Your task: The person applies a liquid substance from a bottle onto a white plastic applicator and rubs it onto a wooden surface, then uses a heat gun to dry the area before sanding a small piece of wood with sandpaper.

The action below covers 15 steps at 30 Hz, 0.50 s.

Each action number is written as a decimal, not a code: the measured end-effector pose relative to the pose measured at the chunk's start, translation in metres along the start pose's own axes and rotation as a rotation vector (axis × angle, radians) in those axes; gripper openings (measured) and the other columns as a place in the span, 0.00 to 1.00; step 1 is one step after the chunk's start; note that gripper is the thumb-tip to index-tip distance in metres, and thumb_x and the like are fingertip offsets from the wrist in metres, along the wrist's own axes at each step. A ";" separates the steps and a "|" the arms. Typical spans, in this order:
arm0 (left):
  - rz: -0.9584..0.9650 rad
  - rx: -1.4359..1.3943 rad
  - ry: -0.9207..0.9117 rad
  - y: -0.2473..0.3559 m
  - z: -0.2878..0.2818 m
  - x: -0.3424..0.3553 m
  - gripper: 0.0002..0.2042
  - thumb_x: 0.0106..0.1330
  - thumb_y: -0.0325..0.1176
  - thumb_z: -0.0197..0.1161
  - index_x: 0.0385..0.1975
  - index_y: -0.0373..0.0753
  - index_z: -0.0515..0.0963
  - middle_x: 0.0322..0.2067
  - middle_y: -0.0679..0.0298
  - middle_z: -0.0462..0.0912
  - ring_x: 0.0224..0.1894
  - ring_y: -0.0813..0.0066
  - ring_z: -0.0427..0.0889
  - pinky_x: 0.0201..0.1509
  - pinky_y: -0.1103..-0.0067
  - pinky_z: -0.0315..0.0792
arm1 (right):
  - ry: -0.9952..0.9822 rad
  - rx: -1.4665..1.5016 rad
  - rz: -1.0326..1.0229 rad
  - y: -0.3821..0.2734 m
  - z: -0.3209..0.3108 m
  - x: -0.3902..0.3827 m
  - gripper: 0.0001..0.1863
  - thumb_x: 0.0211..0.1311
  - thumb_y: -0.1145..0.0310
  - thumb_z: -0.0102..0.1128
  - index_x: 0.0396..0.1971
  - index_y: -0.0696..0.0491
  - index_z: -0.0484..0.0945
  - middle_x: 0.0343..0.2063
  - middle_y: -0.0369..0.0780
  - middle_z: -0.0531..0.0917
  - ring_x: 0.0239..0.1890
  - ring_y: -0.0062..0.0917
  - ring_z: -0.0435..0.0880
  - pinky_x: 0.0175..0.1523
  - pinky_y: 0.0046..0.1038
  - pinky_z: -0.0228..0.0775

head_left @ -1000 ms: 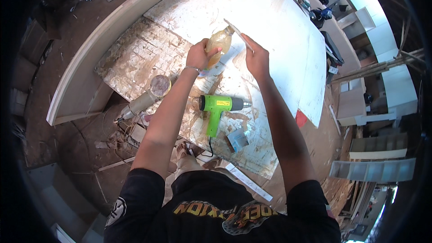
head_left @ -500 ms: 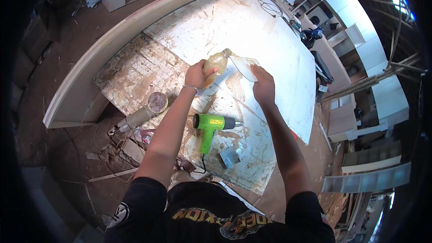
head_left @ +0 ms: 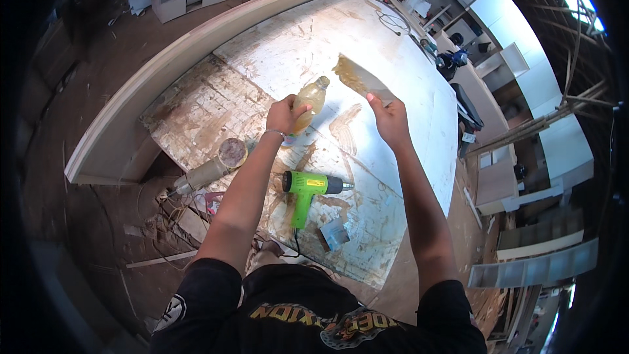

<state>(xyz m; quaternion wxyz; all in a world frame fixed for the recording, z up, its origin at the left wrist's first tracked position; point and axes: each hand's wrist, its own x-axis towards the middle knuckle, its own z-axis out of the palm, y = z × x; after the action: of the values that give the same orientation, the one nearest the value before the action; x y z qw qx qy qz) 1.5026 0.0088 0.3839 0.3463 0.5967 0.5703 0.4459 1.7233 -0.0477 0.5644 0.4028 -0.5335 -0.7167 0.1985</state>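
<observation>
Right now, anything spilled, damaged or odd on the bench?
Yes. A swirled brown smear sits on the white worktop, right of the bottle and beyond the green heat gun; it looks like spread residue, though I can't tell whether it's fresh. The worktop's left part is heavily stained too.

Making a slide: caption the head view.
Left hand holds a bottle, right hand a smeared spreader; heat gun lies nearby.

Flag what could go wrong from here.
Paste coats the left part of the scraper in the right hand; some might drip onto the table.
The left hand holds the bottle at a tilt; I can't tell if it's capped, so it might spill.
The heat gun lies on the table, its cord running over the near edge; a snag could drag it off.
</observation>
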 end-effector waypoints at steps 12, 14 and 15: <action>-0.015 -0.056 -0.002 -0.006 -0.006 -0.008 0.24 0.59 0.52 0.70 0.44 0.35 0.83 0.36 0.53 0.88 0.37 0.65 0.88 0.43 0.73 0.78 | -0.121 -0.276 -0.324 0.019 0.043 0.008 0.21 0.62 0.82 0.53 0.54 0.54 0.80 0.49 0.44 0.84 0.51 0.34 0.82 0.58 0.29 0.71; -0.034 -0.123 0.006 -0.006 -0.005 -0.009 0.24 0.58 0.51 0.71 0.44 0.35 0.83 0.36 0.53 0.88 0.38 0.66 0.88 0.43 0.74 0.78 | -0.114 -0.378 -0.356 0.030 0.044 0.005 0.24 0.57 0.86 0.51 0.54 0.54 0.80 0.51 0.45 0.83 0.53 0.38 0.80 0.60 0.32 0.71; -0.041 -0.155 0.011 -0.006 -0.005 -0.008 0.24 0.58 0.51 0.71 0.43 0.35 0.83 0.36 0.53 0.88 0.38 0.67 0.88 0.43 0.74 0.78 | -0.112 -0.407 -0.372 0.033 0.044 0.004 0.26 0.55 0.86 0.51 0.54 0.54 0.79 0.51 0.45 0.83 0.53 0.40 0.80 0.61 0.34 0.71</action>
<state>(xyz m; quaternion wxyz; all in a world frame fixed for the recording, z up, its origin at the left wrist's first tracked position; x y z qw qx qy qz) 1.4957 0.0007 0.3788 0.3976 0.5537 0.5480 0.4848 1.7076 -0.0264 0.5160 0.2768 -0.4510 -0.8485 0.0023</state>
